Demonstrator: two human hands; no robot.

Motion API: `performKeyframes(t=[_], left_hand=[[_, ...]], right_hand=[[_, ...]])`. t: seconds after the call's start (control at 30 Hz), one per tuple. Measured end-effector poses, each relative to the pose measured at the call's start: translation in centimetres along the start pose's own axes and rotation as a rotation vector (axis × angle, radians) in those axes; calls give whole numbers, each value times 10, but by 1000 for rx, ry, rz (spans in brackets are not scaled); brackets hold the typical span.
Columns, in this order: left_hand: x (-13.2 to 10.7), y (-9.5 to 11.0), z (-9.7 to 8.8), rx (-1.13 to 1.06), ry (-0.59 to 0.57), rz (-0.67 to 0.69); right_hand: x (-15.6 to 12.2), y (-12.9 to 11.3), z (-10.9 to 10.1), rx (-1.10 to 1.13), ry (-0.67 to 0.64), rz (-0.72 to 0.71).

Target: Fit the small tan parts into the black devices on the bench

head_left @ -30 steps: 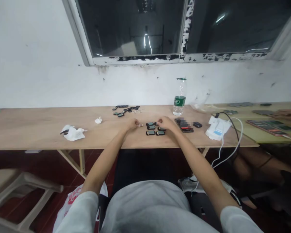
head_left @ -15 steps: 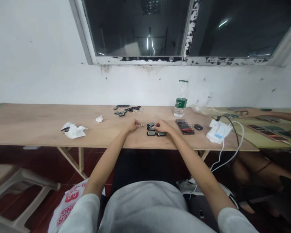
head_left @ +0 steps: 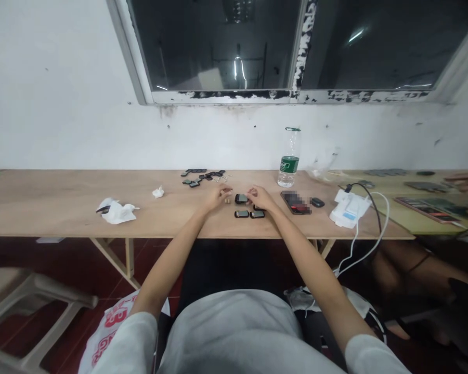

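My left hand (head_left: 217,197) is just above the tabletop with thumb and fingers pinched together; whatever is between the fingertips is too small to make out. Below those fingertips lie small beige pieces (head_left: 226,201). My right hand (head_left: 260,198) grips the right end of a small black-rimmed case (head_left: 241,199) with a grey-green face. Nearer the table edge lie two similar cases, a left one (head_left: 241,214) and a right one (head_left: 257,214). Another dark case is partly hidden beneath my right hand.
Several more black cases (head_left: 195,183) and small white bits lie farther back. Around them are crumpled tissues (head_left: 119,212), a water bottle (head_left: 287,169), a phone (head_left: 295,202), a black oval object (head_left: 317,202) and a white cabled box (head_left: 349,210). A co-worker's hand (head_left: 466,182) is at far right.
My left hand has risen slightly off the beige pieces. My right hand has moved a little away from me, with a case at its fingertips. The co-worker's hand has shifted right.
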State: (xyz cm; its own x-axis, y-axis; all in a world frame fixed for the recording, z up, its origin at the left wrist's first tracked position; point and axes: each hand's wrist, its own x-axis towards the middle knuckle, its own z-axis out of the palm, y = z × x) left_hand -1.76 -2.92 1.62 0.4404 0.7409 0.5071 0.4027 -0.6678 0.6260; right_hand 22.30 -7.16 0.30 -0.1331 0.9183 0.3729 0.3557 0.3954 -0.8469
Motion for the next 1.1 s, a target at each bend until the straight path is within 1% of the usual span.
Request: performKeyframes(t=[0.1, 0.23, 0.4, 0.67, 0.77, 0.87, 1.0, 1.03, 1.1], left_hand=[[1, 15, 6, -23, -19, 100], [2, 22, 13, -21, -37, 104], [1, 15, 17, -15, -51, 138], [2, 6, 25, 22, -40, 116], [3, 5, 27, -39, -15, 67], [1, 2, 28, -186, 0, -40], [-1, -4, 26, -353, -76, -193], [-2, -5, 25, -354, -92, -210], [-3, -7, 23, -285, -118, -200]], right_hand=[[1, -5, 0, 117, 80, 74], [0, -10, -2, 179, 94, 97], [-3, -14, -1, 216, 92, 113], [-9, -19, -1, 272, 69, 119], [-9, -17, -2, 262, 62, 121], [-7, -13, -2, 274, 41, 119], [-5, -6, 0, 289, -38, 105], [-5, -4, 1, 293, -56, 103], [-4, -1, 2, 294, -90, 104]])
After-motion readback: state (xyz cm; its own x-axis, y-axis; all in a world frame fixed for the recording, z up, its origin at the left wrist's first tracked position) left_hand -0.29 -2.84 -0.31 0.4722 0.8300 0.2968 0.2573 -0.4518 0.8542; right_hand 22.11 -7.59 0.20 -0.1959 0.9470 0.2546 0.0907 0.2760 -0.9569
